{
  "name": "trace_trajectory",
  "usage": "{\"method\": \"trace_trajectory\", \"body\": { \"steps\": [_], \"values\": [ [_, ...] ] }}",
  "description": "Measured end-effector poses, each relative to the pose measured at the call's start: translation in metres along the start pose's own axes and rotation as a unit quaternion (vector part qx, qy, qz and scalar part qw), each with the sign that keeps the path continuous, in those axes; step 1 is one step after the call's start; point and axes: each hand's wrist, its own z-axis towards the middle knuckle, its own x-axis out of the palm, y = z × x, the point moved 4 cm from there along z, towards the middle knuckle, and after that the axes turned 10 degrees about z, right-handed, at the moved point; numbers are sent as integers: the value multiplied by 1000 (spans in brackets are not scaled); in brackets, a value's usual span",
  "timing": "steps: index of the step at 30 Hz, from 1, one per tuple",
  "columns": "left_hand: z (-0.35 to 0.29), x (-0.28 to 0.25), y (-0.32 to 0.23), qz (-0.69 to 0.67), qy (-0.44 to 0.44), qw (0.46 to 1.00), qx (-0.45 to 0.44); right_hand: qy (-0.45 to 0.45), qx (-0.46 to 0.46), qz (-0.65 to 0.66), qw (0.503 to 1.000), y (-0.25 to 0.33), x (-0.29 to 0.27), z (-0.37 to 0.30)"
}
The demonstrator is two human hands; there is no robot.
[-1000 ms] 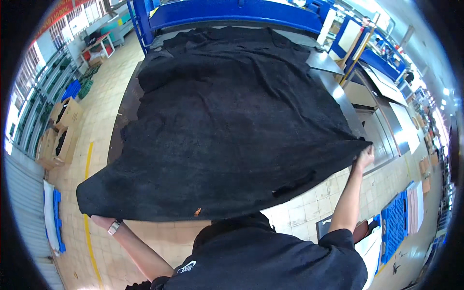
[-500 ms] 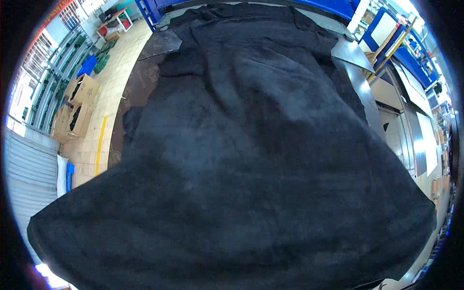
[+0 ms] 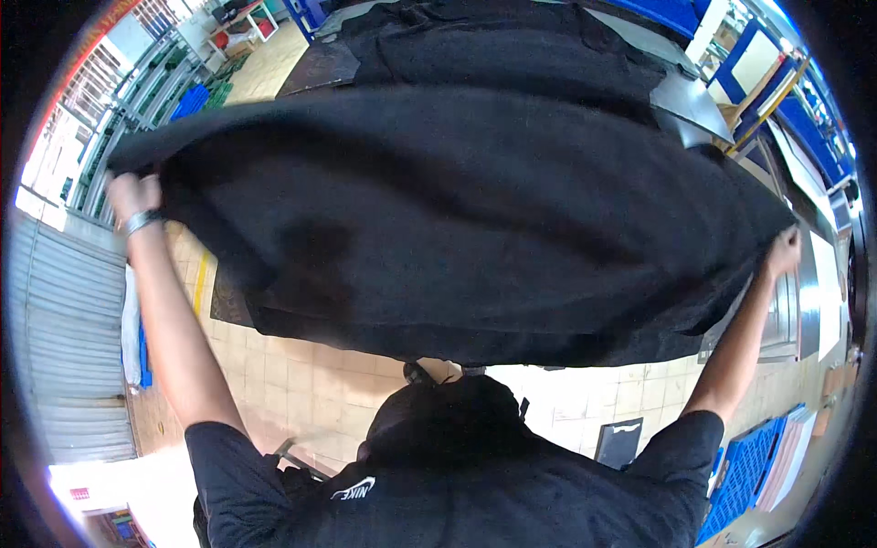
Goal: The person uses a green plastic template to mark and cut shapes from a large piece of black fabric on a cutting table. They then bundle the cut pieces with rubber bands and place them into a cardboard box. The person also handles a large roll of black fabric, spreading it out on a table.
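A large black leather hide (image 3: 512,201) with a soft, suede-like face spans the middle of the view, stretched wide between my hands. My left hand (image 3: 135,194), with a metal band at the wrist, grips its far left corner. At the right corner, my right hand (image 3: 784,253) is closed on the edge. Both arms reach outward and forward. The near part of the hide hangs and folds over, hiding most of the table beneath it. More black hide (image 3: 475,55) lies crumpled on the far part of the table.
Metal plates (image 3: 685,100) flank the table's far right, before a blue machine frame (image 3: 653,14). Tiled floor (image 3: 292,374) shows near my feet. A corrugated panel (image 3: 73,338) stands left. Blue plastic pallets (image 3: 744,475) lean at lower right, beside a dark flat object (image 3: 619,443).
The hide's near edge, which filled the lower view, has swung up and away from me. My hands and arms, hidden before, now show, and floor is visible below the hide.
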Motion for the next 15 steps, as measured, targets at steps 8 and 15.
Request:
{"method": "trace_trajectory", "body": {
  "steps": [8,15],
  "values": [
    [-140,-28,183,465,456,756,74,288,11,-19,957,62,49,-226],
    [-364,-315,299,443,286,769,-361,388,-86,204,894,369,-74,-425]
  ]
}}
